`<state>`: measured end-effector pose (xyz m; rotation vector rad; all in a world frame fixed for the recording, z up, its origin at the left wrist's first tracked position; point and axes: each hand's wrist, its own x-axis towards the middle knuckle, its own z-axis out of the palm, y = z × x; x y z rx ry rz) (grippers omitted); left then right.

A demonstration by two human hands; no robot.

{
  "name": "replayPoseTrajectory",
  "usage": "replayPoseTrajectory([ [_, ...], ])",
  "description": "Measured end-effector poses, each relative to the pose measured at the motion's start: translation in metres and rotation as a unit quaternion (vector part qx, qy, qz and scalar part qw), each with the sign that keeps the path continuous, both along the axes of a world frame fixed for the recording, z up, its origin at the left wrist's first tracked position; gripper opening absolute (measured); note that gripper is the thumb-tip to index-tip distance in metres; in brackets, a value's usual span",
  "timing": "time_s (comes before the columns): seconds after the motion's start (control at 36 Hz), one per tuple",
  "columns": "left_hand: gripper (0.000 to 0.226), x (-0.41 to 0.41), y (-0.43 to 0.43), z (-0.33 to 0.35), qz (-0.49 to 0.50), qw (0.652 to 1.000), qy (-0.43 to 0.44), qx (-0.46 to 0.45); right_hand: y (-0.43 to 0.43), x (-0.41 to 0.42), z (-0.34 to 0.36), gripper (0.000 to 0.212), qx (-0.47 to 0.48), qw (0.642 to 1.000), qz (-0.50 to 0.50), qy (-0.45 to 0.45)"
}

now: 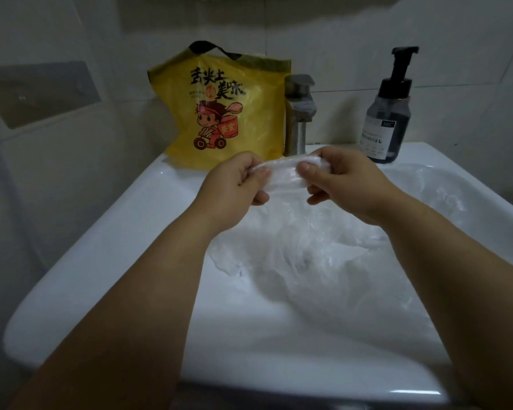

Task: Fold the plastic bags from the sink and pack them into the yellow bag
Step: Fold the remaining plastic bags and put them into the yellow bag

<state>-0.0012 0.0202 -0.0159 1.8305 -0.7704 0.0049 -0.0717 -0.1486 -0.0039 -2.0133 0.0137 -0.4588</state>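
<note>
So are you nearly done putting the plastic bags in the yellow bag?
Not yet. Done: hard to say, because the yellow bag at the back of the sink hides its inside. In hand: the left hand and right hand pinch one clear bag, gathered into a narrow strip. Left: a crumpled pile of clear bags lies in the basin, not yet folded or packed.

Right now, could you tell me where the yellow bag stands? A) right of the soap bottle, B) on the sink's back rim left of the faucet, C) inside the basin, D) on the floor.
B: the yellow bag stands on the sink rim, just left of the faucet.
</note>
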Motion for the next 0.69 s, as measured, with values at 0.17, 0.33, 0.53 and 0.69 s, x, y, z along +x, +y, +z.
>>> replayPoseTrajectory([
  [0.17,0.017,-0.003,0.003,0.003,-0.018,0.999,0.036,0.003,-0.002,-0.002,0.003,0.010,0.073,0.997,0.035,0.006],
  [0.33,0.009,-0.007,0.008,0.007,-0.086,0.985,0.144,0.039,-0.007,-0.006,0.006,0.009,0.113,0.987,0.084,0.072],
  [0.53,0.009,-0.009,-0.002,0.006,-0.046,0.984,0.159,-0.062,0.001,-0.001,0.006,0.039,0.318,0.942,0.097,0.040],
  [0.69,0.019,-0.018,-0.018,0.001,-0.040,0.985,0.138,-0.092,0.026,0.005,-0.015,0.066,0.247,0.936,0.167,0.187],
])
